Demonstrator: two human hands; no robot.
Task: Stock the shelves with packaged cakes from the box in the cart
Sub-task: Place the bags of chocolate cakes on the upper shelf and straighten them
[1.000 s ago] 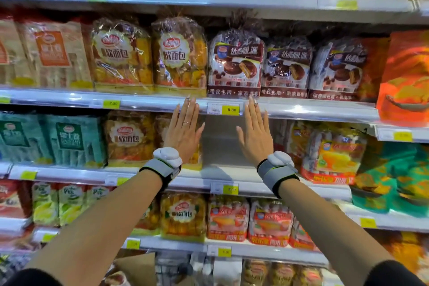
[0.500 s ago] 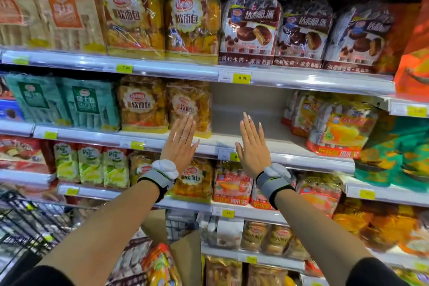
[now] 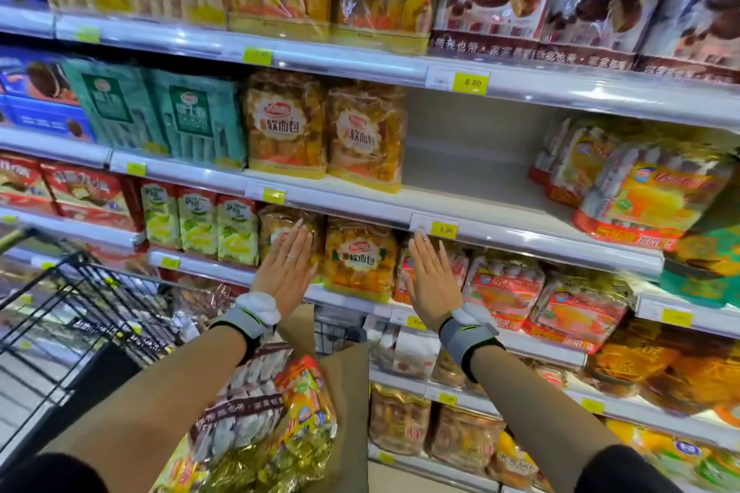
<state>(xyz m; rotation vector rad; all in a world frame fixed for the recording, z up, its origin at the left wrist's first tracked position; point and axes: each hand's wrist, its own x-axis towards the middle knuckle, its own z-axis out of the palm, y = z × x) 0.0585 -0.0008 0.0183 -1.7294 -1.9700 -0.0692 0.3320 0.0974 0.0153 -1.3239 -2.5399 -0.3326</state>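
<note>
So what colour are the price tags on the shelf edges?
Yellow, as on the price tag reading 8.80; head view, the only one.

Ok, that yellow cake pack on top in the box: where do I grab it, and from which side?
Come from above with the right hand. The yellow pack lies tilted on the pile in the box, gold crimped end nearest you. Curl fingers round its upper long edges, not the loose foil.

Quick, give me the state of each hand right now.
Left hand: open, fingers straight, holding nothing.
Right hand: open, fingers straight, holding nothing.
</note>
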